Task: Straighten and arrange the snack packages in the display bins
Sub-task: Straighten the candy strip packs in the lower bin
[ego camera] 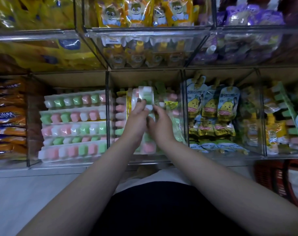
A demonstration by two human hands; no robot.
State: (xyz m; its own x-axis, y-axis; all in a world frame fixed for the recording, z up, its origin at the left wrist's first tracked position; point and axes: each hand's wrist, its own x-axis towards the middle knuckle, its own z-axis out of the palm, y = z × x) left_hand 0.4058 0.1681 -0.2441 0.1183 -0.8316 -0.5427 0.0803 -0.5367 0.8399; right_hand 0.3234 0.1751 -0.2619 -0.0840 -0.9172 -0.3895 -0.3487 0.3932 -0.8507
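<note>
Person's left hand [136, 120] and right hand [161, 124] each have a grip pinched on a clear strip pack [146, 97] of pink, green, white cups, held lengthwise in the middle bin [177, 159], lower shelf.

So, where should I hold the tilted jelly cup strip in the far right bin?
Probably pinch the jelly cup strip at its upper end, from the front: it leans across the pouches, so its long edges look free to grip.
</note>
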